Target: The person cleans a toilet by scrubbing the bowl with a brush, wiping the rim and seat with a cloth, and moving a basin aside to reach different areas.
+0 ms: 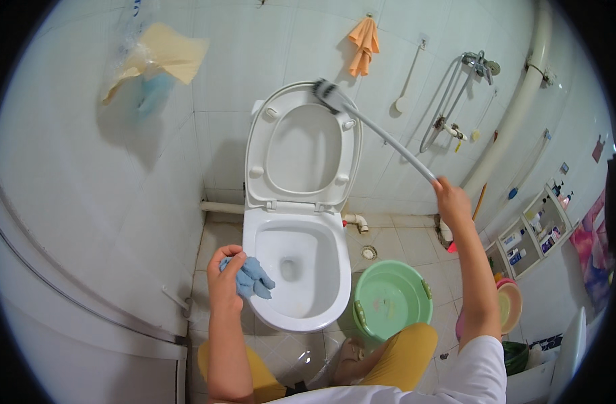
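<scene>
My right hand (452, 200) grips the end of a long pale handle. It belongs to a toilet brush (333, 98), whose dark-bristled head rests at the upper right rim of the raised toilet seat (259, 138). Seat and lid both stand up against the back of the white toilet (339, 269). My left hand (225, 279) is closed on a crumpled blue cloth (252, 275), held over the left edge of the bowl. A little water shows at the bottom of the bowl.
A green basin (397, 296) holding water sits on the tiles right of the toilet, near my knee. Beyond it are a floor drain (369, 252) and a bottle shelf (537, 232). An orange cloth (364, 46) and a shower mixer (481, 64) hang on the far wall.
</scene>
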Action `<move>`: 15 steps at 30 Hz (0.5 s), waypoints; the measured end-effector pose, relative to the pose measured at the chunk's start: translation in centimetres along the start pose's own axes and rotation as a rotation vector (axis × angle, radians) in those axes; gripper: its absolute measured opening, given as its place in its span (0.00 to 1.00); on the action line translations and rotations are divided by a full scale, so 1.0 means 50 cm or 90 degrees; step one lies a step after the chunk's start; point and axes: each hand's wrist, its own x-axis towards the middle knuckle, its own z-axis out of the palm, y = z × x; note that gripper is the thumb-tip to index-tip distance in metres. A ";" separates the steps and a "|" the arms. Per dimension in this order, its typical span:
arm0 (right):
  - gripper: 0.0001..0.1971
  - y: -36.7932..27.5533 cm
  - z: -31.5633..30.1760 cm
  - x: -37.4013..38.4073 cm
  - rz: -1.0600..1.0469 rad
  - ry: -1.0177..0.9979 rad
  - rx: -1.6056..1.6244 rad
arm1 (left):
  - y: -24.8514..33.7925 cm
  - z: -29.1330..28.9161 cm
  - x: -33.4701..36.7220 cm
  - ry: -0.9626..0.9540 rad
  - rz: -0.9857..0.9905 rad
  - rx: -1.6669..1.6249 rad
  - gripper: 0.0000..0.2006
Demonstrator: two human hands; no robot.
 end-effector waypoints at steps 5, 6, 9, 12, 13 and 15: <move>0.18 0.058 0.039 -0.057 0.047 -0.032 -0.001 | 0.023 -0.039 -0.020 0.021 0.007 -0.004 0.07; 0.18 0.048 0.040 -0.058 0.064 -0.034 0.030 | 0.016 -0.044 -0.016 0.022 0.019 -0.002 0.07; 0.19 -0.039 0.025 -0.015 0.041 -0.053 0.055 | 0.015 -0.045 -0.015 0.022 0.038 -0.011 0.07; 0.19 -0.124 0.002 0.033 -0.019 -0.056 0.035 | 0.016 -0.047 -0.014 0.011 0.047 -0.022 0.07; 0.19 -0.142 -0.012 0.048 -0.061 -0.050 0.003 | 0.015 -0.046 -0.012 0.005 0.047 -0.020 0.08; 0.19 -0.160 -0.037 0.072 -0.080 -0.044 -0.016 | 0.014 -0.045 -0.009 -0.001 0.038 -0.019 0.08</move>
